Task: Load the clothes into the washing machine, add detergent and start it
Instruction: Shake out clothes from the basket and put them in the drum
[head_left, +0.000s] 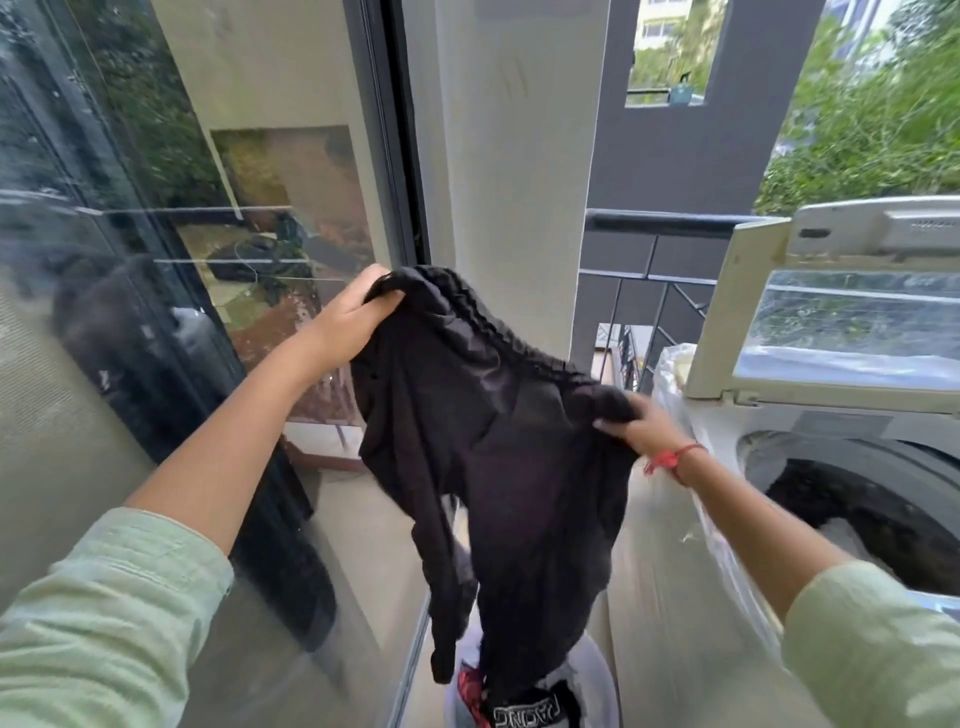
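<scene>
Nearest to us, our pale green sleeves (130, 597) frame the view. Down between them a round, pale laundry tub (605, 680) sits on the floor. In it lie a red piece and a black garment with white lettering (524, 714).

Above the tub we hold up a black, thin fabric garment with a gathered elastic waistband (493, 467). It is stretched between both hands, hanging in the air just left of the machine, and its lower end trails down into the tub. Our left hand (353, 317) is raised higher, its fingers curled tight around one end of the waistband. Our right hand (641, 426), with a red thread bracelet (675, 460) at the wrist, sits lower and is blurred, its fingers clamped on the other end.

To our right stands the white top-loading washing machine (831, 421), its side wrapped in clear plastic sheeting (675, 374). Its glass-panelled lid (852, 332) is raised upright. The dark drum (857, 493) is open, with something pale at the bottom that we cannot make out.

To the left runs a dark-framed glass sliding door (156, 260). Further off are a white pillar (509, 182), a dark metal balcony railing (665, 221), and green foliage (872, 114) beyond.
</scene>
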